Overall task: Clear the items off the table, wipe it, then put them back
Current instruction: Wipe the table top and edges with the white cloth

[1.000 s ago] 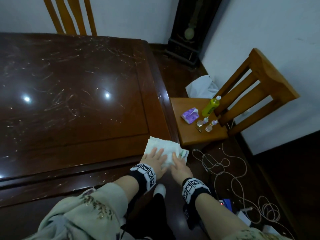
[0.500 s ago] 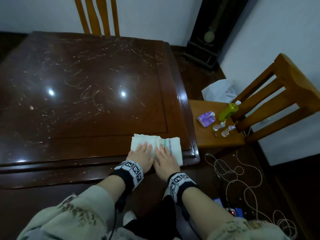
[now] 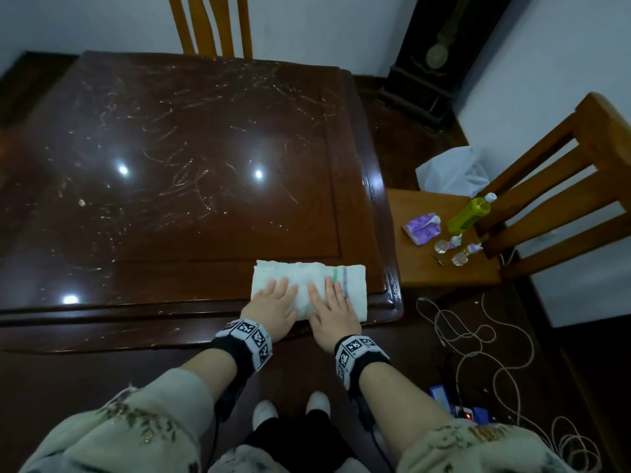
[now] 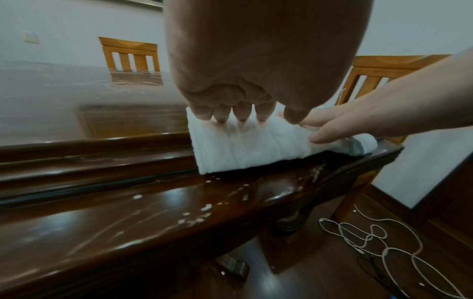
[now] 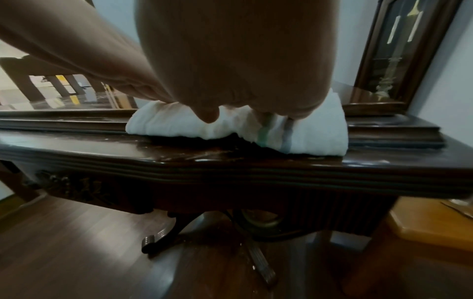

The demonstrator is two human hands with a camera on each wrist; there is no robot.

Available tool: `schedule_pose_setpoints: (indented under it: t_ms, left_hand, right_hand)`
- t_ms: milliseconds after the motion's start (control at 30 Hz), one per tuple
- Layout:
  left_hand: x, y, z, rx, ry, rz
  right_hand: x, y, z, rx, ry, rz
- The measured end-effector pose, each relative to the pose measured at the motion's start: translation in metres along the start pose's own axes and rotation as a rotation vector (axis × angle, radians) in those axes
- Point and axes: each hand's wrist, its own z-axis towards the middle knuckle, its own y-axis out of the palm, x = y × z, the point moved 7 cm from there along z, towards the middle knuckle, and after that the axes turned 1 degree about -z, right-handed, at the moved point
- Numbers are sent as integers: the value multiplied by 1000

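Observation:
A folded white cloth [image 3: 307,273] with a green and a grey stripe lies near the front right corner of the dark glossy table [image 3: 170,165]. Both hands press flat on it side by side: my left hand [image 3: 273,302] on its left half, my right hand [image 3: 333,308] on its right half, over the stripes. The left wrist view shows the cloth [image 4: 243,145] under straight fingertips [image 4: 242,115] by the table's moulded edge. In the right wrist view the cloth [image 5: 317,129] bulges under the palm. The cleared items sit on the chair seat [image 3: 426,268]: a green bottle [image 3: 469,215], a purple tissue pack [image 3: 421,228] and two small glass bottles [image 3: 444,245].
A second wooden chair [image 3: 210,25] stands at the table's far side. A dark tall clock [image 3: 430,56] stands in the corner. A white plastic bag [image 3: 450,174] lies behind the right chair. Loose white cables [image 3: 478,336] and a blue power strip [image 3: 454,404] cover the floor at right.
Both hands have slid the cloth leftward from the overhanging right corner fully onto the table's front border, where it now lies flatter and squarer. The head view has swung left.

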Motion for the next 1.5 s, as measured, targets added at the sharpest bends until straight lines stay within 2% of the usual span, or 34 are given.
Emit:
schedule_pose_setpoints:
  t_ms: [67,267,433,767,1033,1500]
  left_hand:
    - [21,0,4,27,21,-21]
    - [85,8,26,-75,95,59]
    - [124,17,29,-42,151,61]
    - [108,39,17,29,199,61]
    - [58,55,-13,13,152,116]
    - [-107,60,-81,-40,79,98]
  right_hand:
    - [19,-1,-5,6,32,13]
    - [86,-4,-28,-13,101,30]
    - [127,-4,-44,-66,148,70]
    - [112,-2,-41,48,98,-29]
    - [46,19,-37,38,-21,-76]
    - [-122,64,-11,23,-78,-92]
